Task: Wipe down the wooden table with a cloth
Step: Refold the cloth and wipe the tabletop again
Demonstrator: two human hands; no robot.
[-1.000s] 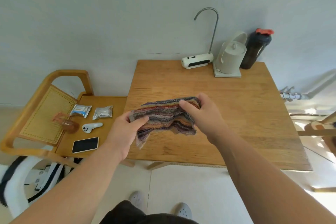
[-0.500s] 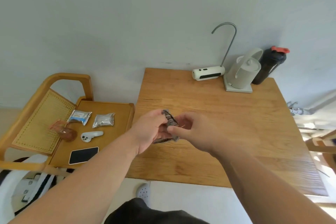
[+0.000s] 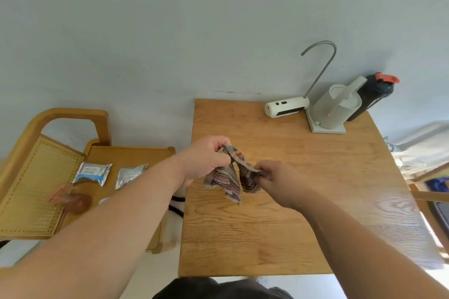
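Both the left grip and right grip pinch the bunched cloth over the bench; wiped crumpled, it may skip patches or nudge the kettle.

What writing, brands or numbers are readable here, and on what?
No text is readable.
Blue-and-white packet: printed label, too blurred to read.
Silver packet: any print too blurred to read.
White dispenser: dark markings, no legible letters.
Striped cloth: pattern only, no words.
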